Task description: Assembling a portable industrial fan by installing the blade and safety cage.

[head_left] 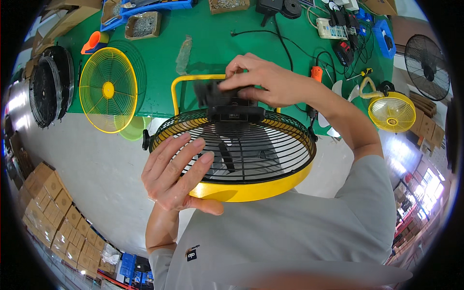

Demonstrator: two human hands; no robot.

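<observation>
A fan with a yellow rim [246,191] and black wire grille [251,166] stands in front of me at the green table's near edge. My left hand [174,174] rests on its left side, fingers stretched out over the grille and thumb along the rim. On the far side sits a black housing [235,114], with a yellow tube stand [193,77] behind it. My right hand [258,81] is closed on a black plastic part [207,94] just above that housing. Motion smears this part, so its exact kind is unclear.
Left on the green table [164,58] stand a yellow wire guard [108,90], an orange tape dispenser [95,41] and a tray of screws [143,25]. To the right are an orange-black power screwdriver [316,77], a power strip [331,29], tangled cables and a smaller yellow fan [392,116].
</observation>
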